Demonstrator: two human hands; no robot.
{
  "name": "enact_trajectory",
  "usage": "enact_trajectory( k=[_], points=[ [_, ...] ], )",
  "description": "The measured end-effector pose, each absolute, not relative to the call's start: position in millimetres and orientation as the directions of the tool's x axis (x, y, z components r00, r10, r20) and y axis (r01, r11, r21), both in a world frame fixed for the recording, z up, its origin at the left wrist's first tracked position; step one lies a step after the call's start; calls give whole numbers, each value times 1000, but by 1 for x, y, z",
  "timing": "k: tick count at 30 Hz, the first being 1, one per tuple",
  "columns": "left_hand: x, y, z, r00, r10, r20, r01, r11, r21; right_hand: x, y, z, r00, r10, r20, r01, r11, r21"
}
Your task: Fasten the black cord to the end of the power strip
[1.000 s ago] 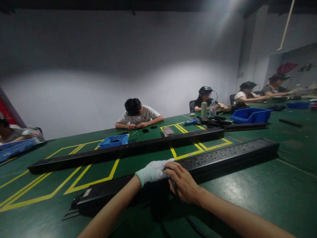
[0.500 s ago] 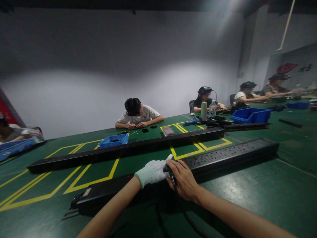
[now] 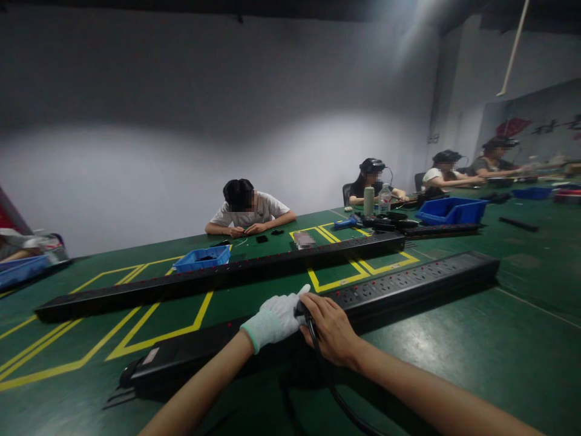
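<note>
A long black power strip (image 3: 408, 280) with a row of sockets and small red lights lies slantwise in front of me. My right hand (image 3: 329, 327), bare, is closed on a black plug (image 3: 300, 309) at the strip's top face; whether its pins are in a socket is hidden. From the plug a thick black cord (image 3: 333, 387) runs down toward me. My left hand (image 3: 278, 318), in a white glove with a mint cuff, is wrapped over the strip just left of the plug, its thumb raised beside my right fingers.
A second long power strip (image 3: 218, 278) lies beyond, across yellow tape lines (image 3: 158, 338). Behind it stands a small blue tray (image 3: 202, 259); a larger blue bin (image 3: 451, 211) is at right. A person (image 3: 249, 209) sits opposite, others farther right and at the left edge.
The whole view has shifted slightly, with things appearing a little farther left. Both hands keep nearly the same hold on the strip and plug.
</note>
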State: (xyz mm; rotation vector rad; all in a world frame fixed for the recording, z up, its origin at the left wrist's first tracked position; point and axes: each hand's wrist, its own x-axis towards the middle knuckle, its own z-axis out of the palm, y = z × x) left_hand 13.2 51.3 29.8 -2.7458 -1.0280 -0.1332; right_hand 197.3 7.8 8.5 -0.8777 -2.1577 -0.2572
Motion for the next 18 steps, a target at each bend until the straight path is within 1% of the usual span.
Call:
enact_trajectory(
  k=[5, 8, 10, 15, 18],
  points=[
    [13, 53, 30, 770, 617, 164, 635, -766, -98, 198, 7, 9, -462, 539, 704, 674, 729, -115],
    [14, 51, 33, 727, 654, 208, 673, -739, -32, 198, 5, 11, -477, 544, 690, 667, 735, -118],
    [13, 48, 34, 686, 689, 234, 712, -702, -20, 199, 5, 11, -483, 545, 686, 664, 739, -119],
    [11, 34, 24, 598, 728, 337, 794, -595, -124, 199, 6, 9, -477, 553, 683, 667, 734, -128],
    [13, 27, 10, 519, 713, 471, 847, -504, -171, 198, 6, 8, -479, 562, 674, 669, 731, -135]
  ],
)
